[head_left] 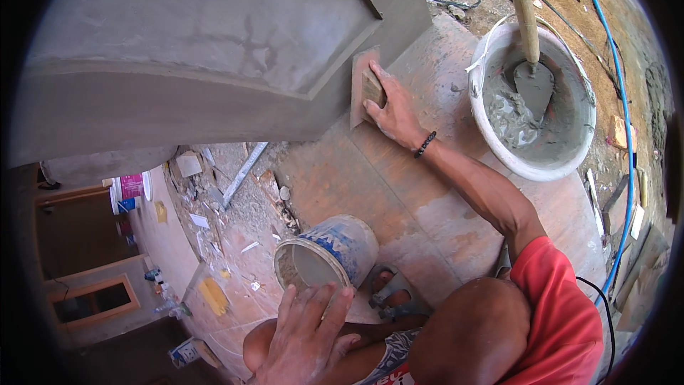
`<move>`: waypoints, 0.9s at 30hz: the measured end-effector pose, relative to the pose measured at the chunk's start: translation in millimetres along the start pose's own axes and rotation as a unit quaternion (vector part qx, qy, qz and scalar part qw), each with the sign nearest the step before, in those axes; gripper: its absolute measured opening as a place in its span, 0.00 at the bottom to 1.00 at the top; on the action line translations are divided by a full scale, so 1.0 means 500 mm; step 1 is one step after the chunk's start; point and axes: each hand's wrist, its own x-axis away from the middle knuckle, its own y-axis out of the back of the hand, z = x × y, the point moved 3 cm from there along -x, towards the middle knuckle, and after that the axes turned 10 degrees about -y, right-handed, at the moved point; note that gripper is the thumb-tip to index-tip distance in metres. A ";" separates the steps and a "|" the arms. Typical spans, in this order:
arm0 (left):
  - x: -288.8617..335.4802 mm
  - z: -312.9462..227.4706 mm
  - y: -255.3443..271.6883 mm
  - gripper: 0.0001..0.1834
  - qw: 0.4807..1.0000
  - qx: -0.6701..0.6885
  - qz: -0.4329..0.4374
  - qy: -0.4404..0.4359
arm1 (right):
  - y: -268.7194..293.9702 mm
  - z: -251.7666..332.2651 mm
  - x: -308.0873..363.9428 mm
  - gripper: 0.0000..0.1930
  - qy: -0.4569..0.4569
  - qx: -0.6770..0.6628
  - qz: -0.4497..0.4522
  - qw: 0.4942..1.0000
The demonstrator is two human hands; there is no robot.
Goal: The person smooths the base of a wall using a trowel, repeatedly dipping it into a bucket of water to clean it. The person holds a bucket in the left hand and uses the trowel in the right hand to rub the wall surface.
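Observation:
My right hand (pixel 392 110), with a beaded bracelet at its wrist, grips the block handle of a plastering float (pixel 358 89). The float's flat pinkish face is pressed against the lower side of the grey plastered wall (pixel 214 110). In front of my knees, my left hand (pixel 306 328) is open with its fingers stretched out, just nearer than a small white and blue bucket (pixel 356 246) of water-like liquid. To the right of my right hand stands a wide whitish bucket (pixel 484 117) with wet grey mortar in it. A pointing trowel (pixel 531 85) with a wooden handle stands in that mortar.
Dusty tiles (pixel 399 178) lie underfoot. Rubble and a pale metal strip (pixel 244 175) lie left of the tiles. A blue hose (pixel 627 150) runs along the right side, beside broken tile and wood pieces. Doorways and paint pails (pixel 128 189) show at the far left.

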 end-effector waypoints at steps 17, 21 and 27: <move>0.010 0.013 -0.032 0.40 1.000 -0.018 0.010 -0.005 | -0.085 0.006 0.029 0.39 -0.091 -0.034 0.066 0.993; 0.007 0.019 -0.024 0.39 1.000 0.012 0.004 -0.001 | -0.051 0.006 0.029 0.37 -0.098 -0.076 0.008 0.992; 0.006 0.015 -0.025 0.39 1.000 -0.013 -0.007 -0.007 | -0.005 -0.011 -0.053 0.35 -0.121 -0.131 -0.061 0.982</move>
